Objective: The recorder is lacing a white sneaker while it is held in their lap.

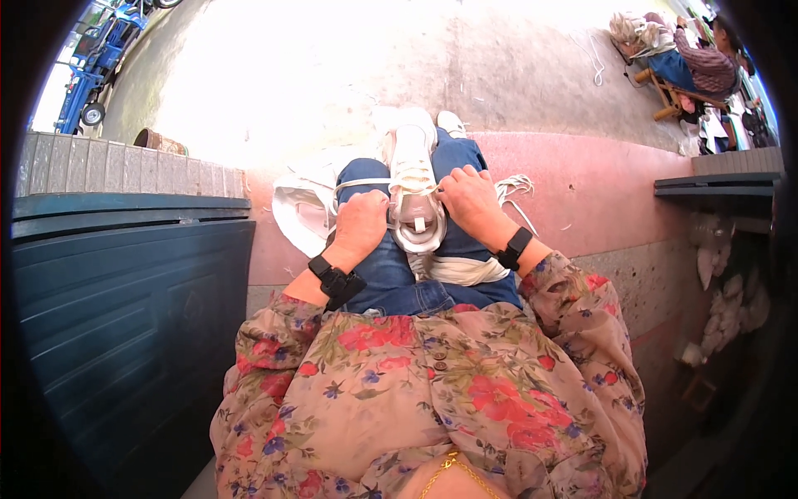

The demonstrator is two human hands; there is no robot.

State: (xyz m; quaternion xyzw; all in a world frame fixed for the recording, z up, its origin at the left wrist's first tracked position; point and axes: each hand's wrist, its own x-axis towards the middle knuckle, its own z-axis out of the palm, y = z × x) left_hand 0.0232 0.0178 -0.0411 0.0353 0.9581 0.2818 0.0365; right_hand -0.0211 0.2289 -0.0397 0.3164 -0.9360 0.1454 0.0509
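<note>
A white sneaker [413, 158] lies lengthwise across my lap, its toe pointing away from me and its heel opening towards me. A pale flat shoelace [363, 181] runs across its upper and loops out to the left. Beside the shoe's left edge, my left hand [362, 223] is closed with the fingers curled in at the lace. My right hand [472, 200] pinches the lace at the right edge of the lacing. Its fingertips partly cover the eyelets there. Pale loose laces [515, 190] hang by my right knee, and a white band of cloth or laces [470, 271] crosses my right thigh.
A white bag-like item [299, 212] lies left of my knees. Dark door panels [133, 316] stand at left. A brown pot [162, 141] and blue vehicles [96, 66] are further off. At far right another person [706, 62] sits with a pale bundle [644, 35].
</note>
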